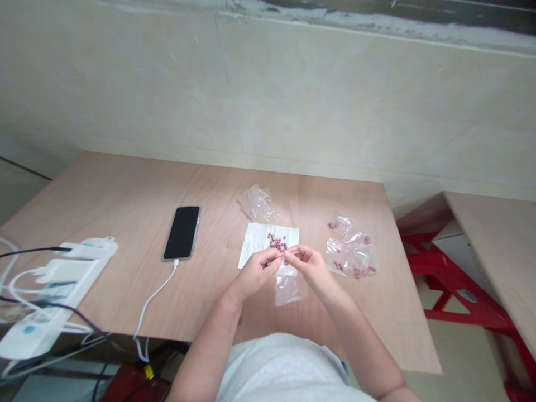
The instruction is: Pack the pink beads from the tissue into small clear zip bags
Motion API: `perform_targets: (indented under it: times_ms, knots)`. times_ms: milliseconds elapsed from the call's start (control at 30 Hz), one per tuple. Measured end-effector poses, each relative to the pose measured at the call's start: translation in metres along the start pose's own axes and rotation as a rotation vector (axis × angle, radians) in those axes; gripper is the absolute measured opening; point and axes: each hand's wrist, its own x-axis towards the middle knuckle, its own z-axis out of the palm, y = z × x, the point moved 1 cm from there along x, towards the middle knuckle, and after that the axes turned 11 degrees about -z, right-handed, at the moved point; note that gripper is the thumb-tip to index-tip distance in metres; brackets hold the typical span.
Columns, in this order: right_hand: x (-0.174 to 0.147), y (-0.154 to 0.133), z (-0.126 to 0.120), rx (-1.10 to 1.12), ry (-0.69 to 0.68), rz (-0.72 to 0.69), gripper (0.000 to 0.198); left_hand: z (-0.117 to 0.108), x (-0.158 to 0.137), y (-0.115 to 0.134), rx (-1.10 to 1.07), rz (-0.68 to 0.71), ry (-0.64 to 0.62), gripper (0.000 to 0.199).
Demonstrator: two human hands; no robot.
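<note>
My left hand [260, 272] and my right hand [309, 267] meet over the table, fingertips pinched close together. Between them runs a thin red strand [278, 257]; I cannot tell whether it is a cord or something else. Just beyond the fingertips, small pink and brownish-gold beads [277, 241] lie in a loose pile on a white sheet [253, 237]. A clear plastic bag [288, 291] lies flat below my hands, its upper part hidden by them.
To the right lie clear bags [355, 254] with pink beads. Another clear bag [258, 204] is behind the sheet. Left are a phone [182, 233] on a white cable [153, 296] and a power strip [90, 268] with cords. A red stool [456, 290] stands beyond the table's right edge.
</note>
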Motion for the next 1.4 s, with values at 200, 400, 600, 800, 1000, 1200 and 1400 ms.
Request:
perform_targets:
  times_ms: [200,400,600,800,1000,1200,1400]
  knots:
    - [0.000,-0.005,-0.003,0.043,-0.018,-0.035,0.032,0.002,-0.002,0.003,-0.100,-0.079,-0.114,0.026]
    - [-0.002,0.000,0.002,-0.015,-0.047,-0.040,0.035,0.007,0.000,0.001,-0.071,-0.086,-0.120,0.026]
    - [-0.002,-0.001,-0.009,0.045,0.067,0.005,0.036,-0.003,-0.004,-0.002,-0.161,-0.144,-0.137,0.028]
    - [0.000,0.001,-0.016,-0.001,0.044,0.028,0.033,-0.010,-0.004,-0.006,-0.117,-0.127,-0.056,0.024]
    - [0.000,0.014,-0.021,-0.012,0.078,0.018,0.033,-0.009,0.000,-0.007,-0.065,-0.111,-0.009,0.024]
    - [0.012,0.031,-0.053,-0.409,0.285,-0.139,0.031,-0.024,0.034,-0.009,-0.202,-0.068,0.240,0.025]
    - [0.013,0.073,-0.084,-1.047,0.529,-0.211,0.048,-0.048,0.072,-0.028,-0.166,-0.243,0.340,0.038]
